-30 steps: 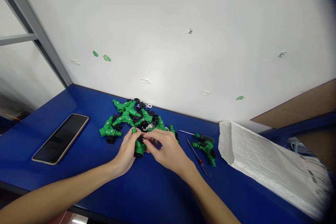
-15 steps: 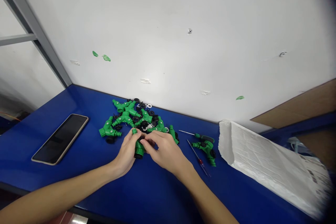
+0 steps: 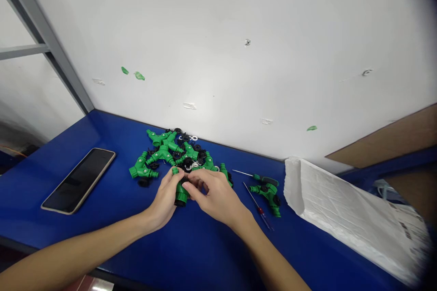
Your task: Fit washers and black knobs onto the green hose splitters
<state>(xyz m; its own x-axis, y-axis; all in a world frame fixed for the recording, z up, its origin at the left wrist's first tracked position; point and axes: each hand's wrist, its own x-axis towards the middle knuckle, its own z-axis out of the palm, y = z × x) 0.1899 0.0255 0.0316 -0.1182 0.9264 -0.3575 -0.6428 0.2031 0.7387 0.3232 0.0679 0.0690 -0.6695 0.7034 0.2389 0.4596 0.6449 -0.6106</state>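
Right hand (image 3: 216, 198) slides in, its grip pinching a black collar (image 3: 185, 185) on the green hose splitter (image 3: 180, 193) clasped in the left hand (image 3: 164, 195), a twist called for.

No legible text, brand, number or sign was found in this view. The white bag (image 3: 341, 218) bears dark printing (image 3: 405, 232) near its right end, but the characters are too small and blurred to read, and no wording or figures can be confirmed. The green plastic hose fittings (image 3: 160, 154) and the green-and-black screwdriver handle (image 3: 266, 180) show no readable marking at this resolution.
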